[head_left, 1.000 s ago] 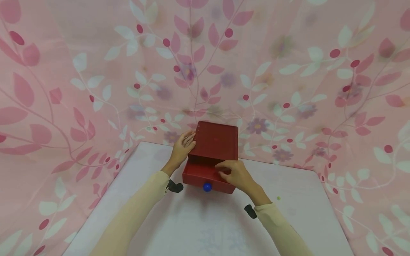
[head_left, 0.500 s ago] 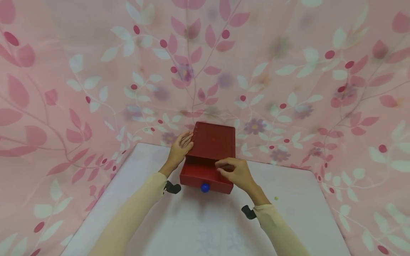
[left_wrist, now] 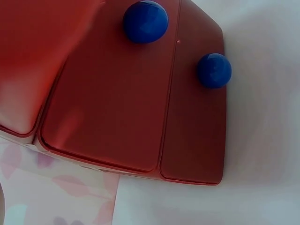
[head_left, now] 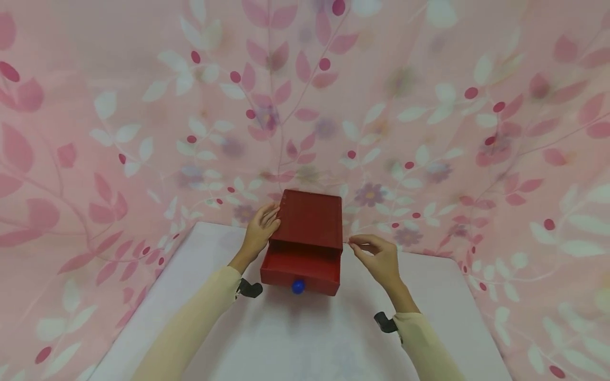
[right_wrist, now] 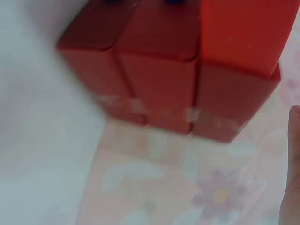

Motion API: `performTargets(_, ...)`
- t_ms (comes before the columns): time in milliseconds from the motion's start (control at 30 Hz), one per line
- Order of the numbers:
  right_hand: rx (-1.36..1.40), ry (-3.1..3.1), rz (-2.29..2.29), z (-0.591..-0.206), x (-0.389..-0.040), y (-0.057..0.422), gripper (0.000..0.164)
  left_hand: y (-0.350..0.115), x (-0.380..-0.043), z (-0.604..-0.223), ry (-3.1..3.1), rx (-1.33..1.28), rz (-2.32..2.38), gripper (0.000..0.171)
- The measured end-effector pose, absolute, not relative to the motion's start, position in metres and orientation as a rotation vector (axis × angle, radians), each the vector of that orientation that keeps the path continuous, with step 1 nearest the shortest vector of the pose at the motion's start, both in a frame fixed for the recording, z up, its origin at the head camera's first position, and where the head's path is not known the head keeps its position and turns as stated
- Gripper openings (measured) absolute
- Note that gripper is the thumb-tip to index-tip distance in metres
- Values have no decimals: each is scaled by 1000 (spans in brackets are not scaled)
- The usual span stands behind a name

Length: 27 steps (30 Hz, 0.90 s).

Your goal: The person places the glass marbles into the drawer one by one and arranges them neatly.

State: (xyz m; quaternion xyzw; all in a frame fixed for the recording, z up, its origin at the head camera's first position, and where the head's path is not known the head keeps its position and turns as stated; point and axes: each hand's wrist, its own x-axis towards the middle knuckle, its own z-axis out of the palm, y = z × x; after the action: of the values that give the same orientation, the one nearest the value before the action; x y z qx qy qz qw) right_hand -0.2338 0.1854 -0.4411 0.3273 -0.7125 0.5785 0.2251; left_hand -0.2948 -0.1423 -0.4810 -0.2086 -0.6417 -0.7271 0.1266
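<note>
A red drawer unit [head_left: 308,219] with its top drawer [head_left: 301,270] pulled out stands at the back of the table. Nothing shows in the visible part of that drawer, whose rear is in shadow. Its front carries a round blue knob [head_left: 298,287]. My left hand [head_left: 259,233] rests against the unit's left side, fingers extended. To the right of the unit, my right hand [head_left: 378,258] hangs with thumb and index fingertip close together; whether they pinch something tiny cannot be told. Two lower drawers [left_wrist: 110,98], shut, show blue knobs in the left wrist view.
The white tabletop [head_left: 286,338] spreads in front of the unit. A pink floral cloth [head_left: 305,106] hangs close behind and around the table. Dark wrist cameras jut from both sleeves [head_left: 424,338].
My right hand has moved from over the open drawer to the right of the unit. The left hand stays at the unit's side. The view has shifted slightly.
</note>
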Motion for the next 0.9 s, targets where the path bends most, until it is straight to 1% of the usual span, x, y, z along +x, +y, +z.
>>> performTargets(367, 708, -1982, 1469, -498, -238, 237, 18, -141, -289, -484, -1841, -620, -2112, 56)
performTargets(600, 412, -2143, 1348, -543, -240, 279, 17, -138, -291, -483, -1844, -622, -2119, 57)
performTargets(767, 174, -2272, 1307, -566, -232, 295, 16, -140, -292, -482, -1858, -620, -2114, 57)
performTargets(900, 54, -2338, 1273, -584, -231, 302, 16, -144, -293, -480, -1865, -622, -2114, 57)
